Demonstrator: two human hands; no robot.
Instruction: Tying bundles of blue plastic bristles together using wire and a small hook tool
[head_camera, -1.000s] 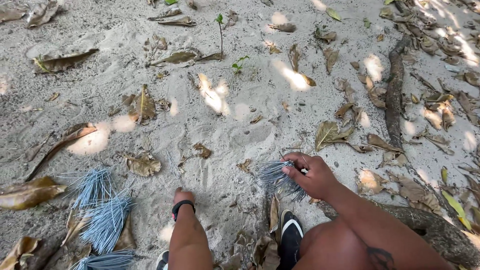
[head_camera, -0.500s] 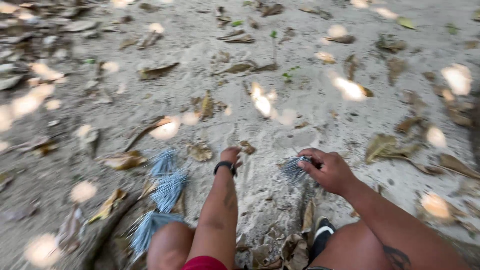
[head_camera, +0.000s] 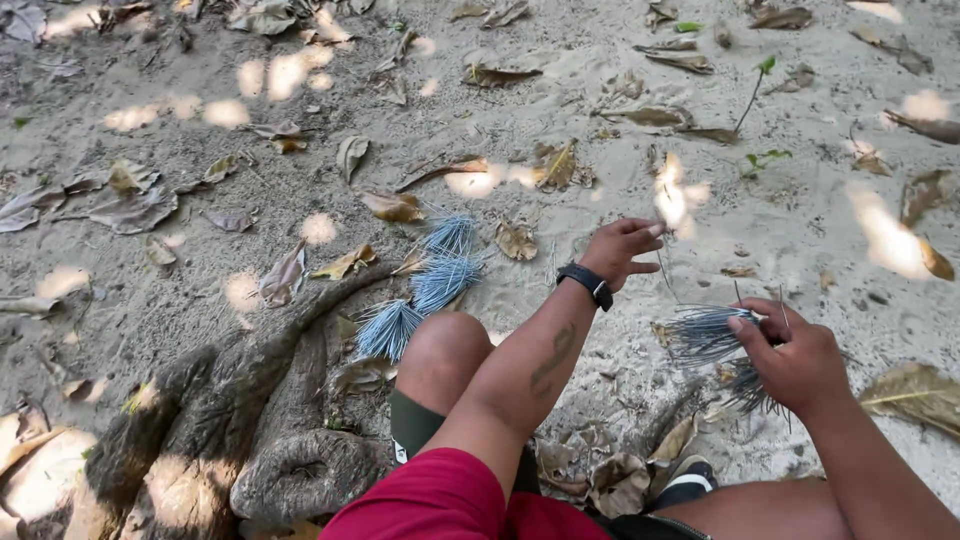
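My right hand (head_camera: 795, 352) grips a loose bundle of thin grey-blue sticks (head_camera: 705, 335) that fan out to the left, low over the sand. My left hand (head_camera: 622, 246), with a black band on the wrist, reaches out over the sand beyond the bundle, fingers curled, and seems to pinch a single thin stick. Three tied bundles of the same pale blue sticks (head_camera: 430, 280) lie on the ground by my left knee, beside a thick tree root (head_camera: 290, 400).
Sandy ground (head_camera: 560, 130) strewn with dry brown leaves, patched with sunlight. A small green seedling (head_camera: 758, 110) stands at the upper right. My dark shoe (head_camera: 685, 482) rests among curled leaves near the bottom edge.
The view has swung left, showing the tree root. My left hand has risen away from the ground and extended forward; my right hand still holds the stick bundle.
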